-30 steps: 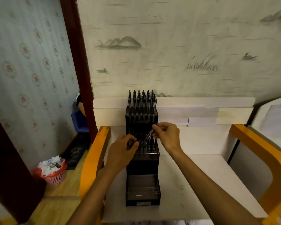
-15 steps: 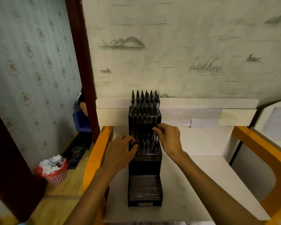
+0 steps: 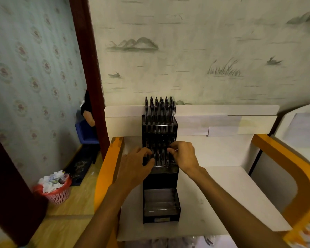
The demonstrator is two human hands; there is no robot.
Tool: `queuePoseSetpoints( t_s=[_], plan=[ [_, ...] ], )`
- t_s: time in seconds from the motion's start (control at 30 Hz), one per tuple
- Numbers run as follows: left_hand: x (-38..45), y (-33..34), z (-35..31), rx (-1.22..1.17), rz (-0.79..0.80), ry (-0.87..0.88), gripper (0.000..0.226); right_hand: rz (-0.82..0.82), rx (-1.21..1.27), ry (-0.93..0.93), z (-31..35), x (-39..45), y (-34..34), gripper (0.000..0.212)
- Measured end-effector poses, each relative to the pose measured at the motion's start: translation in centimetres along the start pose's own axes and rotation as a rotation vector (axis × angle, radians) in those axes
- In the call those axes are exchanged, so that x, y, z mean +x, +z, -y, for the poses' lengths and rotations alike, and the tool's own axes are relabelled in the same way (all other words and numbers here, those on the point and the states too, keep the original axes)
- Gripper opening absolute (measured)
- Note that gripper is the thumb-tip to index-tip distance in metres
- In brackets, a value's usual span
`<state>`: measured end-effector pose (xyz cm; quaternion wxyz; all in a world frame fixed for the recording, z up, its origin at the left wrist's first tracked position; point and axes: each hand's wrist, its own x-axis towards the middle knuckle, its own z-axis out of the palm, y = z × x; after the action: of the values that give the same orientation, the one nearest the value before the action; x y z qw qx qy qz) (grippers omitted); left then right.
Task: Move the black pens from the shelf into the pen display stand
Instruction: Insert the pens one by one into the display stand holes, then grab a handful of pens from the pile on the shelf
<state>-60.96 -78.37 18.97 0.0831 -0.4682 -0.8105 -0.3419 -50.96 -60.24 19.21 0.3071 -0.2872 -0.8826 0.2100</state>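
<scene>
- Progress: top tier of the pen display stand (image 3: 160, 178) looks full, packed with upright black pens (image 3: 159, 111). Middle tier partly filled. Bottom tray looks empty.
- Judgement: well past halfway on the tiers; no loose pens visible on the shelf (image 3: 231, 197), so remaining count unknown.
- Right hand (image 3: 183, 154) at the middle tier's right side, fingers curled, pinching something thin, likely a pen being seated; blurry, not certain.
- Left hand (image 3: 134, 167) at the tier's left edge, fingers curled onto the pens or the stand; can't tell which.
- Stand: black, stepped, upright on the white shelf, back near the wall.
</scene>
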Motion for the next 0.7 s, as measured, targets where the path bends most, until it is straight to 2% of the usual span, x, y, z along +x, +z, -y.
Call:
queuePoseSetpoints(
  t_s=[0.23, 0.33, 0.7],
  plan=[
    [0.1, 1.5, -2.6, 0.002, 0.046, 0.102, 0.028, -0.014, -0.088, 0.040, -1.1, -3.3, -3.7, 0.033],
    [0.2, 3.0, -5.0, -0.010, 0.081, 0.143, 0.029, -0.052, -0.153, 0.085, -2.7, -5.8, -6.4, 0.033],
    [-2.2, 13.0, -21.4, -0.120, 0.212, 0.330, 0.033, -0.111, -0.347, 0.263, -14.0, -16.5, -20.2, 0.030]
  ],
)
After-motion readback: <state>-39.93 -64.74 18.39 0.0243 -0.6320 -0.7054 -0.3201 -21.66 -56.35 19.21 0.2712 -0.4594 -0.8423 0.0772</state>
